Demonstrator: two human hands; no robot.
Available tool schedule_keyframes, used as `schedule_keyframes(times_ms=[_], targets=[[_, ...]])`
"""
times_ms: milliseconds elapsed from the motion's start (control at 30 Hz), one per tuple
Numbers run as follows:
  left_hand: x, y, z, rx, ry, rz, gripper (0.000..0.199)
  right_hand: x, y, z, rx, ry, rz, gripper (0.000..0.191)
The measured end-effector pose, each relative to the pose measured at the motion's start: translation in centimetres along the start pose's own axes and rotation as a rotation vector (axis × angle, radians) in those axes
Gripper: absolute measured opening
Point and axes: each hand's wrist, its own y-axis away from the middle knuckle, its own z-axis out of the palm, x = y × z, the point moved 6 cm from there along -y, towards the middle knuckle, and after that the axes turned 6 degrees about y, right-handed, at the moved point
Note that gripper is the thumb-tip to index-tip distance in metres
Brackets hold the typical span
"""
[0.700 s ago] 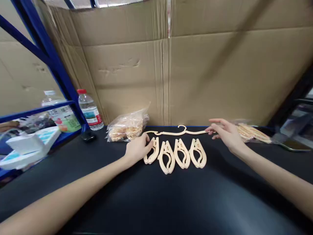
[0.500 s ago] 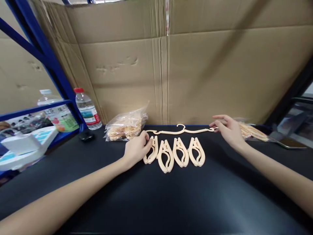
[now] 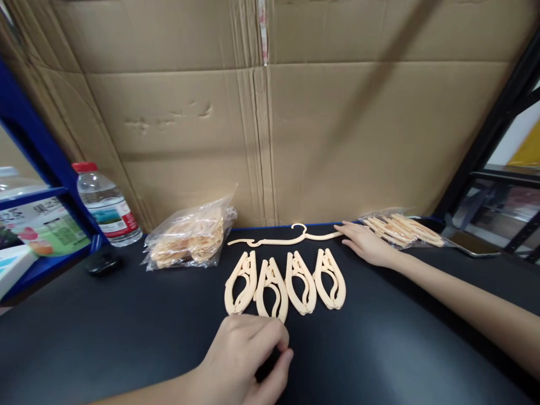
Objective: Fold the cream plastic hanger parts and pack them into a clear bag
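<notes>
An opened, cream plastic hanger is lying near the black tabletop's back edge, its right end meeting the right hand — whether that is pinching, I cannot tell; a careless push could skew it. Toward the front edge, the left hand is showing curled fingers, contents hidden — a low knuckle could scatter four folded cream plastic hangers.

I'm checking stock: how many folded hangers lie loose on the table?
4, side by side, nearer than the unfolded hanger: leftmost hanger, second hanger, third hanger, rightmost hanger. The left hand may hide more.
</notes>
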Motion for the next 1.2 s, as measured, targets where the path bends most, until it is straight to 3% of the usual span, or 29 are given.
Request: schedule_keyframes(times_ms=[333, 500, 733, 833, 933, 1067, 1200], targets=[[-2.5, 0.7, -0.1, 0.076, 0.238, -0.311, 0.009, -1.8, -0.1, -1.7, 0.050, -0.076, -0.110, 0.021], [-3.4, 1.0, -0.2, 0.111, 0.383, -0.428, 0.007, -2.1, 0.2, -3.1, 0.092, -0.099, -0.054, 0.014], [-5.4, 1.5, -1.4, 0.369, 0.577, -0.593, 0.011, -1.9, 0.9, -7.4, 0.259, -0.059, 0.082, 0.016], [-6.3, 1.5, -1.8, 0.454, 0.696, -0.685, 0.021, -2.3, 1.4, -9.7, 0.352, 0.003, 0.169, 0.021], [-7.0, 1.5, -2.4, 0.554, 0.792, -0.770, 0.043, -3.5, 2.1, -11.3, 0.452, 0.016, 0.236, 0.022], [-7.6, 1.5, -3.2, 0.658, 0.833, -0.838, 0.068, -6.4, 2.5, -11.1, 0.460, -0.034, 0.114, 0.015], [-8.0, 1.5, -3.3, 0.657, 0.826, -0.807, 0.079, -8.3, 2.7, -10.0, 0.381, -0.094, -0.022, 0.010]])
